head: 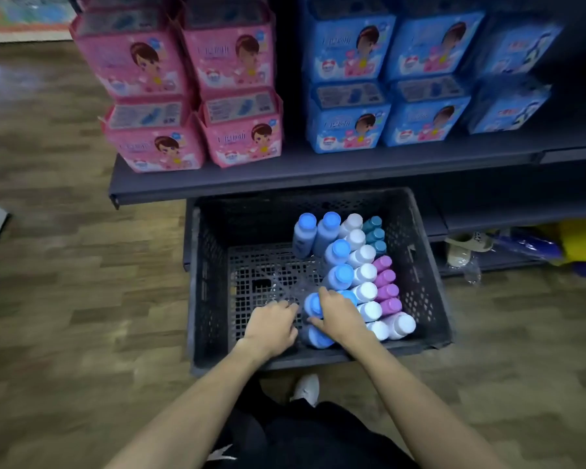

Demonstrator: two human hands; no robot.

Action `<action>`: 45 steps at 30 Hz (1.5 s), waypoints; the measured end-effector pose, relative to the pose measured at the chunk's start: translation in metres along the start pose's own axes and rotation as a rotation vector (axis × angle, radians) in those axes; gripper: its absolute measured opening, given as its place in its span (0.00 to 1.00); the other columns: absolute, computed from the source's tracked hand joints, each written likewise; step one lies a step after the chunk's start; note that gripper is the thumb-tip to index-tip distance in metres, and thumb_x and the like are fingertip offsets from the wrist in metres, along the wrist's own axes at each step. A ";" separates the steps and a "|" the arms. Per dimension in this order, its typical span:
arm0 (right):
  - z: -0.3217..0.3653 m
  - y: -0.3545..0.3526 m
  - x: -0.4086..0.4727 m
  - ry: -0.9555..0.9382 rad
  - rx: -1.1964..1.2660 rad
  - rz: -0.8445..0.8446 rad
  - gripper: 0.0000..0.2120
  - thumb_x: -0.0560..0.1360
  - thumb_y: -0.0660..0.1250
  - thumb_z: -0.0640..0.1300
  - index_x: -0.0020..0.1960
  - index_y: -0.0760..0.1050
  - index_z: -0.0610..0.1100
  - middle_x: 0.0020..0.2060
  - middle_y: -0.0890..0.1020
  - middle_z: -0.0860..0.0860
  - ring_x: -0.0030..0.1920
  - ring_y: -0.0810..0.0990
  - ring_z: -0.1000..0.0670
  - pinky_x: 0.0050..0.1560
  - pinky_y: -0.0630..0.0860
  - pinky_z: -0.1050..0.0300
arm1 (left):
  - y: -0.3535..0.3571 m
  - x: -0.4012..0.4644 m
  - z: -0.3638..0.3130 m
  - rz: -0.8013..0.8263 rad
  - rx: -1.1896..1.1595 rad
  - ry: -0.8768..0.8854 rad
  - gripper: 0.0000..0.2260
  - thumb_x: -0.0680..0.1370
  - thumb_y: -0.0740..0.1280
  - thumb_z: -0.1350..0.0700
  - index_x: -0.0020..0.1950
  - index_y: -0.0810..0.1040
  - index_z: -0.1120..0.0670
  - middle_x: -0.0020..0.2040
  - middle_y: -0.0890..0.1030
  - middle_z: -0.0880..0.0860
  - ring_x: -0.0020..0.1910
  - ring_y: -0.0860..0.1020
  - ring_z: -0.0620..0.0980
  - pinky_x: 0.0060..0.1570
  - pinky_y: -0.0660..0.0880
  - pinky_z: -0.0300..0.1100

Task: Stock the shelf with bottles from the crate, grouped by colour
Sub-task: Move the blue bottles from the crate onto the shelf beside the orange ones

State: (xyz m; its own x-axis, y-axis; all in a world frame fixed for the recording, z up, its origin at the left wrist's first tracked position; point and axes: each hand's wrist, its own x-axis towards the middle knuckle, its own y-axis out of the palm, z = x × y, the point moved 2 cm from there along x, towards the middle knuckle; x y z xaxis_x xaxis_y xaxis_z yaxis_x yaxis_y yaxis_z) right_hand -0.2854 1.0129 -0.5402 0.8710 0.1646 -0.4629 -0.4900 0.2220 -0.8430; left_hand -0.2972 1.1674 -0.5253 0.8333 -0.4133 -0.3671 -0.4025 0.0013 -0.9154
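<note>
Shop floor, black crate, both hands reaching blue-capped bottles

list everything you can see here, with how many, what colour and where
crate: one, black, on the floor below the shelf
blue-capped bottles: about seven, left column in the crate
white-capped bottles: about eight, middle column
teal-capped bottles: three, far right of the crate
purple-capped bottles: four, right side
pink packs: four, stacked at the left of the shelf
blue packs: six, at the right of the shelf
shelf: one, dark
left hand: inside the crate, beside the bottles
right hand: on the nearest blue-capped bottles
</note>
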 end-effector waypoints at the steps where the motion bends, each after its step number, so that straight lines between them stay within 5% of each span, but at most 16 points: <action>1: 0.004 0.003 0.006 0.030 -0.009 0.019 0.24 0.77 0.67 0.51 0.66 0.66 0.39 0.59 0.77 0.40 0.58 0.77 0.38 0.52 0.73 0.48 | 0.001 0.002 0.002 0.016 0.000 0.004 0.13 0.76 0.60 0.51 0.59 0.71 0.54 0.57 0.77 0.54 0.57 0.75 0.56 0.47 0.74 0.48; 12: 0.026 0.023 0.041 0.212 -0.038 0.051 0.31 0.74 0.65 0.31 0.73 0.58 0.41 0.64 0.70 0.38 0.58 0.79 0.38 0.53 0.75 0.48 | 0.005 0.013 0.029 0.108 0.005 0.029 0.12 0.77 0.60 0.51 0.58 0.72 0.54 0.57 0.77 0.54 0.58 0.75 0.55 0.51 0.75 0.50; 20: 0.023 0.030 0.041 0.240 -0.018 0.032 0.34 0.73 0.70 0.36 0.73 0.57 0.40 0.63 0.71 0.40 0.58 0.78 0.41 0.53 0.75 0.52 | 0.008 0.018 0.027 0.114 0.006 0.039 0.13 0.77 0.60 0.51 0.60 0.72 0.54 0.58 0.77 0.54 0.58 0.75 0.55 0.48 0.74 0.48; 26: 0.020 0.021 0.038 0.242 0.082 0.020 0.27 0.73 0.69 0.37 0.69 0.62 0.39 0.61 0.73 0.41 0.58 0.77 0.38 0.53 0.74 0.48 | 0.010 0.017 0.030 0.080 -0.055 0.013 0.13 0.77 0.59 0.51 0.60 0.72 0.53 0.57 0.77 0.52 0.57 0.76 0.54 0.48 0.74 0.47; 31: 0.016 -0.009 0.026 0.182 0.275 -0.138 0.19 0.69 0.71 0.39 0.55 0.66 0.42 0.50 0.79 0.44 0.49 0.79 0.40 0.42 0.70 0.52 | -0.002 0.022 0.036 -0.004 -0.085 -0.088 0.14 0.77 0.60 0.50 0.61 0.72 0.52 0.58 0.77 0.51 0.58 0.76 0.53 0.49 0.74 0.47; 38: 0.028 -0.077 0.015 0.013 0.557 -0.353 0.20 0.65 0.75 0.46 0.54 0.73 0.50 0.45 0.80 0.57 0.45 0.78 0.53 0.44 0.73 0.60 | -0.047 0.039 0.038 -0.192 -0.101 -0.115 0.21 0.77 0.62 0.49 0.68 0.66 0.53 0.60 0.70 0.52 0.58 0.74 0.54 0.44 0.75 0.49; 41: 0.030 -0.111 0.009 -0.133 0.571 -0.437 0.24 0.67 0.79 0.46 0.60 0.76 0.47 0.44 0.78 0.60 0.45 0.76 0.55 0.42 0.67 0.69 | -0.080 0.043 0.037 -0.296 -0.100 -0.036 0.17 0.76 0.63 0.50 0.62 0.69 0.54 0.55 0.72 0.51 0.55 0.75 0.54 0.41 0.74 0.48; 45: 0.034 -0.163 0.000 -0.262 0.518 -0.562 0.28 0.67 0.79 0.52 0.64 0.77 0.44 0.53 0.82 0.53 0.52 0.77 0.52 0.52 0.72 0.60 | -0.131 0.041 0.036 -0.503 -0.077 0.079 0.08 0.74 0.64 0.52 0.50 0.70 0.54 0.46 0.74 0.52 0.46 0.77 0.55 0.33 0.71 0.49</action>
State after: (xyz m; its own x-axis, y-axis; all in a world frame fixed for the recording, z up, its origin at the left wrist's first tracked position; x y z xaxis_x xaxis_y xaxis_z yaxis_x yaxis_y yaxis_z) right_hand -0.2064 1.0099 -0.3936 0.9869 0.1013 0.1260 0.0086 0.7450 -0.6670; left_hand -0.1968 1.1829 -0.4268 0.9011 -0.4130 0.1319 0.0114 -0.2815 -0.9595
